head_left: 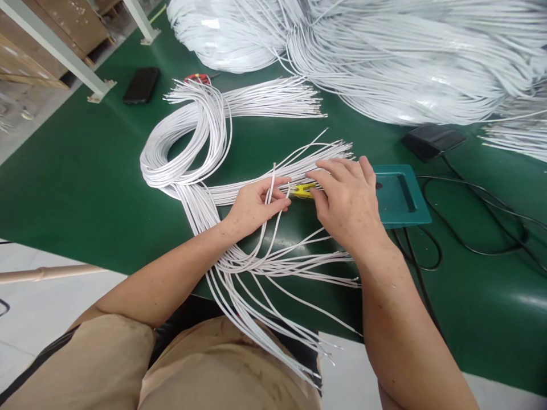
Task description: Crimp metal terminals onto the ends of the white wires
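Clothing: beige cloth [231, 370] covers the person's lap, the nearest thing at the bottom.
Loose wires: several white wires [256, 319] with bare-looking ends hang over the near table edge, across the lap.
Left hand: the left hand [256, 205] pinches two thin white wires between thumb and fingers, their ends pointing up.
Right hand: the right hand [348, 199] is partly open, its thumb and forefinger loosely holding the yellow tool [302, 191]; the tool's tip is at one wire end.
Table: the green table [85, 199] lies under all these.
Tray: a teal tray [395, 196] is just beside the right hand, on its right.
Bundle: a white wire bundle [164, 154] makes a curved loop left of and beyond the hands.
Black device: a black device [432, 141] with cable lies beyond the tray.
Behind the loop: a red-handled tool [199, 78]; to its left, a flat black object [141, 85].
Wire pile: a big pile of white wires [405, 62] fills the far right.
Far left: cardboard boxes [64, 28] are on the floor.
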Demonstrator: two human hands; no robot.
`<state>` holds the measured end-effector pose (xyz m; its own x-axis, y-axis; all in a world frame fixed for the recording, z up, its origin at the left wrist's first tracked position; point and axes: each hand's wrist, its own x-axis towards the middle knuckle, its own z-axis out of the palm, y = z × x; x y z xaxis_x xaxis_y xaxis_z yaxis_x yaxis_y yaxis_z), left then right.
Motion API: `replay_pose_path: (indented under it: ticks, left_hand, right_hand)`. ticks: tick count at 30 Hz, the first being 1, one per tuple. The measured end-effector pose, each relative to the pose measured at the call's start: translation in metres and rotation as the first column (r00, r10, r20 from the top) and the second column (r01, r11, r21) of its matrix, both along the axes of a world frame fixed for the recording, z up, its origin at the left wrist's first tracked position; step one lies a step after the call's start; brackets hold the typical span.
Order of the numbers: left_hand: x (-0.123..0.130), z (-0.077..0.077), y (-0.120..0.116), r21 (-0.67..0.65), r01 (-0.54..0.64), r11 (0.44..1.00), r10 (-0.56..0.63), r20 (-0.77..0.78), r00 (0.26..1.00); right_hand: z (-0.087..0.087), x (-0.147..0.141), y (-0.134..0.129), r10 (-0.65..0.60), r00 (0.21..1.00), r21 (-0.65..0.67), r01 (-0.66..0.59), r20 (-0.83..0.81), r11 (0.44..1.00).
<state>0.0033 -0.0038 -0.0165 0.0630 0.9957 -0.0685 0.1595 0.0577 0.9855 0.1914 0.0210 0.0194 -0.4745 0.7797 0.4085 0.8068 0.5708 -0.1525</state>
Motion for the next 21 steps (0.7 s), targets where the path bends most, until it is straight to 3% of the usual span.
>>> replay_pose_path:
  ticks: [5,9,15,21]
  left_hand:
    - [-0.001,0.000,-0.004,0.095,0.031,0.995,-0.030,-0.015,0.999]
    - [-0.001,0.002,-0.006,0.158,0.032,0.987,-0.014,-0.116,0.993]
    - [0.001,0.007,-0.008,0.264,0.046,0.963,0.032,-0.284,0.958]
    - [0.001,0.006,-0.007,0.248,0.037,0.968,0.036,-0.283,0.959]
  right_hand:
    - [0.001,-0.013,-0.003,-0.023,0.977,-0.044,0.014,-0.211,0.999]
    - [0.000,-0.019,-0.004,-0.045,0.945,-0.099,0.013,-0.325,0.995]
    - [-0.001,-0.021,-0.006,-0.062,0.918,-0.125,0.014,-0.391,0.992]
    - [0.002,-0.022,-0.005,-0.016,0.934,-0.091,-0.018,-0.357,0.996]
